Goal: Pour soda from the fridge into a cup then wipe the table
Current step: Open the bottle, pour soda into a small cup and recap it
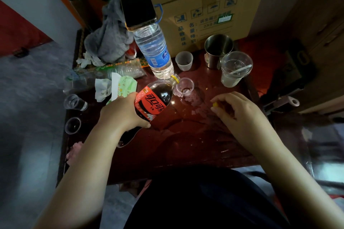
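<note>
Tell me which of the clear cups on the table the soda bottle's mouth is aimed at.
The small clear cup right at the tilted soda bottle mouth, beside the water bottle's base. The other cups stand apart, at the left edge or further back.

Two bare forearms reach forward, the left hand point(121, 111) wrapped in a full grip with wrist tilted forward (fingers curled under), the right hand point(240, 109) loosely curled, fingertips pinched together, palm down.
</note>
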`<action>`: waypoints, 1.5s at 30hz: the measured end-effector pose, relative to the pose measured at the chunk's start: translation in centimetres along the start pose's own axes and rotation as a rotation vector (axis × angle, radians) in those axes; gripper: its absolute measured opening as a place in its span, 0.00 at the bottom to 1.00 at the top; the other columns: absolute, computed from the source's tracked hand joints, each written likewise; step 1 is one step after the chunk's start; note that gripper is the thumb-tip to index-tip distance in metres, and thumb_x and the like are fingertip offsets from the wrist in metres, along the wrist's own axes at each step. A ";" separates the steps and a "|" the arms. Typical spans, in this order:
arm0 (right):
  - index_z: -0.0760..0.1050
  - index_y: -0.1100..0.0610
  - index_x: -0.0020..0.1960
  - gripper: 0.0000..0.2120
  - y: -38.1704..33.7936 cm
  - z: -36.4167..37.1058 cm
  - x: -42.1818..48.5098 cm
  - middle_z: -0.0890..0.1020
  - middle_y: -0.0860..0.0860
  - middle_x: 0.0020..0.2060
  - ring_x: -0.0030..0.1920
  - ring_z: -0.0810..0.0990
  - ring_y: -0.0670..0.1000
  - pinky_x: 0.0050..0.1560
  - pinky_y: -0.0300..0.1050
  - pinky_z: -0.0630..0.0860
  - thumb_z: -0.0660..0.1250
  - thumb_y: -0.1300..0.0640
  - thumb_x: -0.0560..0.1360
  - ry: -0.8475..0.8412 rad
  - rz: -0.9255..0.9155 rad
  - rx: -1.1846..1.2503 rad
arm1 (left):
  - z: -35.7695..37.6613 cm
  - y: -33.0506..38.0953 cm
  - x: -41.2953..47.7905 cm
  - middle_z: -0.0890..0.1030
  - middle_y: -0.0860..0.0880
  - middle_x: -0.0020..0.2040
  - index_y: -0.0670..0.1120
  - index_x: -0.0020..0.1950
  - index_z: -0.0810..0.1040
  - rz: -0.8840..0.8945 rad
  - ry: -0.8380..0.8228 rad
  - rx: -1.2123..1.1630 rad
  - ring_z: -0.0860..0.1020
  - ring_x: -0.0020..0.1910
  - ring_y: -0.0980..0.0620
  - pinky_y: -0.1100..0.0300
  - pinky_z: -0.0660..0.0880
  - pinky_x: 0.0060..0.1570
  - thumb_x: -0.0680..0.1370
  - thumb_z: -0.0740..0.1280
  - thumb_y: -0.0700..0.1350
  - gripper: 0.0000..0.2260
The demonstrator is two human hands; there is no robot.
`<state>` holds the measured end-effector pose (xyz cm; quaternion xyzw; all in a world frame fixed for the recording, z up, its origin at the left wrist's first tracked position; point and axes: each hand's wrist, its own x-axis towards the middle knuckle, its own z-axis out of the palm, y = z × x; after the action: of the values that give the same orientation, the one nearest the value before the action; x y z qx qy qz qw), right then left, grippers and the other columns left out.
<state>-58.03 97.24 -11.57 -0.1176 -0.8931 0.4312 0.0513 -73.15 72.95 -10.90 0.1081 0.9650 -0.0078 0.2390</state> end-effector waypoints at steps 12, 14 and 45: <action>0.72 0.38 0.47 0.09 0.2 -0.1 0.0 0.76 0.42 0.45 0.44 0.73 0.39 0.41 0.26 0.67 0.68 0.52 0.74 -0.006 0.002 0.014 | -0.2 0.3 0.1 0.79 0.52 0.50 0.56 0.60 0.70 0.002 -0.004 0.019 0.77 0.50 0.47 0.51 0.76 0.48 0.57 0.77 0.62 0.35; 0.72 0.38 0.47 0.09 0.3 -0.1 0.0 0.76 0.41 0.45 0.43 0.73 0.40 0.41 0.26 0.67 0.68 0.52 0.74 -0.008 0.001 0.012 | -0.2 0.3 0.1 0.79 0.52 0.49 0.56 0.59 0.70 0.002 -0.006 0.020 0.77 0.49 0.47 0.52 0.76 0.47 0.57 0.77 0.62 0.35; 0.77 0.46 0.51 0.06 0.7 -0.3 -0.3 0.75 0.41 0.44 0.42 0.73 0.39 0.41 0.25 0.66 0.67 0.50 0.74 0.005 0.036 -0.020 | 0.2 -0.2 0.7 0.79 0.52 0.51 0.56 0.62 0.69 -0.001 -0.019 -0.005 0.77 0.50 0.47 0.50 0.76 0.50 0.56 0.78 0.62 0.37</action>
<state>-57.61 97.85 -11.94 -0.1352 -0.8951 0.4226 0.0444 -73.71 72.86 -11.39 0.1067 0.9628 -0.0066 0.2482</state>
